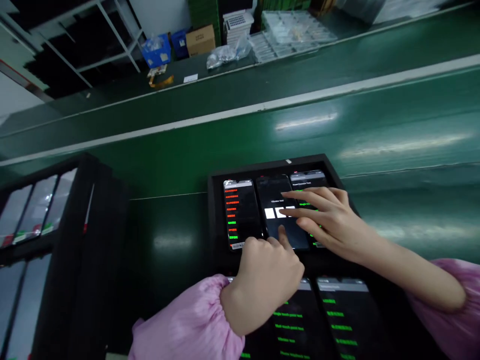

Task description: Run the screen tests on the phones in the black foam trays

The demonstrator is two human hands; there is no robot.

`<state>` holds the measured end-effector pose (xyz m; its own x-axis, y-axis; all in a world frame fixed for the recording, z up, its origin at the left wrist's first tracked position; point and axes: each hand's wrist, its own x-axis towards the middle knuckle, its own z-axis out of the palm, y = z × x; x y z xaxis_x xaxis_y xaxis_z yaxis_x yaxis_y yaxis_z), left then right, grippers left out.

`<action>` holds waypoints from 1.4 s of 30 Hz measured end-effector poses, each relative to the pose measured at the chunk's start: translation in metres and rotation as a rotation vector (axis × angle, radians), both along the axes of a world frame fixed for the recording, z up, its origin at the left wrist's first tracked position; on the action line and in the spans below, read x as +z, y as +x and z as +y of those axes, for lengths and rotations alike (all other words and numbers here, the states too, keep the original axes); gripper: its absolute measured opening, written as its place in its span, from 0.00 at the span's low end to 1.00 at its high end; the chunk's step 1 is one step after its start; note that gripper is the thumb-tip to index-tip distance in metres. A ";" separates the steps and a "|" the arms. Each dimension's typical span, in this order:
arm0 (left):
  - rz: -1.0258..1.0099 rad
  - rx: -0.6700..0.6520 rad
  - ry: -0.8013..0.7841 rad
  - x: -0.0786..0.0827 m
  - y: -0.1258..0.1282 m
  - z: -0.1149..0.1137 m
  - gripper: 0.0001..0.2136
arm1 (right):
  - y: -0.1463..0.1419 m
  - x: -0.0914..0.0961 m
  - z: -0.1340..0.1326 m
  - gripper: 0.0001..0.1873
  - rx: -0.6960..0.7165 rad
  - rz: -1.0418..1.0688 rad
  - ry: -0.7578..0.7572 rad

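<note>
A black tray [215, 210] on the green bench holds several phones with lit screens. My right hand [326, 220] is open, fingers stretched over the middle phone [275, 200], its fingertips touching the white boxes on that screen. My left hand [268, 277] is curled into a loose fist at the lower edge of the same phone, thumb pressed near its bottom. The left phone [240, 212] shows red and green text lines. The right phone [309, 177] is mostly hidden by my right hand. Two nearer phones [343, 320] show green text.
A second black tray [93, 240] with several phones stands at the left. A green conveyor belt [337, 135] runs behind the tray. Beyond it lie blue bins [157, 50], a cardboard box [200, 40], plastic bags and clear trays [292, 30].
</note>
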<state>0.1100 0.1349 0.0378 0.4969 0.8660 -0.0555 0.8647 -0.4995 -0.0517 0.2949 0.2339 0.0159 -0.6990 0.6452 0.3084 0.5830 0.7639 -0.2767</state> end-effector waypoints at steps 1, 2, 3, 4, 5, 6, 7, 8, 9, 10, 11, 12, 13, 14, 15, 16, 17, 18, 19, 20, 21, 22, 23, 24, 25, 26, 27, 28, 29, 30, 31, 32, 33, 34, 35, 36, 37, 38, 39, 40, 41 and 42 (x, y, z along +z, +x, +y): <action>0.002 -0.015 0.005 0.000 0.001 0.000 0.15 | -0.001 -0.001 0.001 0.27 -0.010 -0.016 0.024; -0.006 -0.023 0.007 0.001 0.001 0.000 0.14 | -0.002 -0.001 0.001 0.27 -0.017 -0.035 0.057; -0.037 -0.019 0.006 0.004 -0.001 0.001 0.13 | -0.003 -0.001 0.001 0.27 -0.022 -0.052 0.095; -0.087 0.004 0.002 0.008 -0.005 0.004 0.12 | -0.002 0.000 0.001 0.27 -0.025 -0.061 0.130; -0.147 0.042 -0.002 0.014 -0.012 0.009 0.12 | 0.000 0.001 0.000 0.27 -0.033 -0.048 0.159; -0.205 0.093 -0.001 0.022 -0.022 0.015 0.12 | 0.002 0.002 -0.001 0.27 -0.046 -0.015 0.172; -0.254 0.155 0.010 0.030 -0.035 0.023 0.12 | 0.007 0.003 -0.003 0.26 -0.066 0.027 0.167; -0.279 0.216 0.034 0.038 -0.051 0.032 0.13 | 0.012 0.004 -0.006 0.25 -0.095 0.074 0.150; -0.291 0.288 0.071 0.044 -0.068 0.042 0.15 | 0.018 0.004 -0.009 0.23 -0.126 0.118 0.124; -0.314 0.369 0.120 0.048 -0.086 0.052 0.16 | 0.025 0.004 -0.013 0.22 -0.154 0.157 0.093; -0.381 0.442 0.141 0.049 -0.102 0.061 0.14 | 0.032 0.003 -0.016 0.21 -0.183 0.192 0.063; -0.439 0.484 0.120 0.047 -0.116 0.070 0.14 | 0.039 0.001 -0.020 0.20 -0.209 0.221 0.033; -0.479 0.513 0.086 0.043 -0.127 0.078 0.14 | 0.045 -0.001 -0.024 0.19 -0.235 0.251 0.009; -0.502 0.533 0.048 0.036 -0.134 0.085 0.15 | 0.050 -0.004 -0.028 0.18 -0.260 0.274 -0.014; -0.503 0.546 0.016 0.028 -0.138 0.090 0.15 | 0.054 -0.007 -0.031 0.18 -0.287 0.294 -0.034; -0.491 0.559 -0.001 0.020 -0.138 0.094 0.16 | 0.058 -0.011 -0.034 0.18 -0.314 0.311 -0.046; -0.477 0.574 -0.005 0.012 -0.136 0.097 0.16 | 0.060 -0.013 -0.036 0.18 -0.339 0.325 -0.055; -0.468 0.587 -0.004 0.006 -0.133 0.100 0.16 | 0.062 -0.016 -0.037 0.19 -0.365 0.337 -0.060; -0.465 0.598 -0.004 0.001 -0.130 0.101 0.16 | 0.064 -0.018 -0.038 0.20 -0.388 0.348 -0.061; -0.468 0.606 -0.005 -0.003 -0.127 0.103 0.17 | 0.065 -0.020 -0.038 0.21 -0.400 0.357 -0.061; -0.471 0.613 -0.008 -0.005 -0.125 0.103 0.17 | 0.066 -0.022 -0.038 0.21 -0.402 0.362 -0.058; -0.476 0.618 -0.013 -0.006 -0.124 0.104 0.18 | 0.065 -0.022 -0.037 0.21 -0.387 0.358 -0.054; -0.483 0.620 -0.020 -0.007 -0.124 0.105 0.18 | 0.064 -0.023 -0.036 0.20 -0.362 0.348 -0.055; -0.492 0.619 -0.028 -0.007 -0.124 0.106 0.19 | 0.062 -0.022 -0.035 0.20 -0.326 0.327 -0.058; -0.503 0.619 -0.035 -0.006 -0.125 0.106 0.20 | 0.059 -0.021 -0.034 0.20 -0.286 0.293 -0.057; -0.517 0.619 -0.041 -0.006 -0.126 0.106 0.20 | 0.055 -0.020 -0.033 0.21 -0.245 0.247 -0.044; -0.534 0.621 -0.045 -0.005 -0.127 0.107 0.20 | 0.049 -0.018 -0.032 0.21 -0.204 0.192 -0.020; -0.554 0.623 -0.048 -0.005 -0.128 0.107 0.20 | 0.043 -0.016 -0.030 0.22 -0.163 0.131 0.011; -0.576 0.622 -0.052 -0.003 -0.129 0.107 0.20 | 0.036 -0.014 -0.028 0.23 -0.125 0.070 0.043; -0.598 0.618 -0.057 -0.001 -0.129 0.106 0.20 | 0.029 -0.012 -0.027 0.24 -0.088 0.015 0.073; -0.616 0.611 -0.063 0.001 -0.130 0.106 0.20 | 0.023 -0.011 -0.025 0.25 -0.065 -0.031 0.099; -0.636 0.601 -0.066 0.004 -0.131 0.105 0.19 | 0.018 -0.009 -0.023 0.25 -0.054 -0.075 0.119; -0.662 0.587 -0.064 0.008 -0.132 0.104 0.19 | 0.013 -0.007 -0.022 0.26 -0.050 -0.110 0.143; -0.694 0.571 -0.058 0.011 -0.133 0.103 0.17 | 0.010 -0.006 -0.021 0.27 -0.050 -0.134 0.174; -0.729 0.551 -0.046 0.014 -0.134 0.101 0.15 | 0.008 -0.004 -0.021 0.27 -0.053 -0.147 0.205; -0.764 0.529 -0.031 0.016 -0.134 0.100 0.12 | 0.008 -0.003 -0.022 0.26 -0.056 -0.139 0.232; -0.791 0.507 -0.016 0.017 -0.135 0.098 0.09 | 0.009 -0.001 -0.023 0.25 -0.060 -0.112 0.249; -0.806 0.488 -0.006 0.018 -0.135 0.097 0.08 | 0.010 0.000 -0.024 0.24 -0.065 -0.075 0.251; -0.807 0.474 -0.004 0.018 -0.135 0.096 0.10 | 0.013 0.001 -0.025 0.23 -0.070 -0.035 0.247; -0.800 0.466 -0.009 0.018 -0.135 0.095 0.14 | 0.015 0.001 -0.027 0.22 -0.079 -0.004 0.236; -0.790 0.463 -0.022 0.017 -0.135 0.094 0.18 | 0.018 0.001 -0.028 0.21 -0.083 0.019 0.226; -0.780 0.463 -0.042 0.016 -0.136 0.094 0.21 | 0.020 0.001 -0.030 0.21 -0.083 0.029 0.216</action>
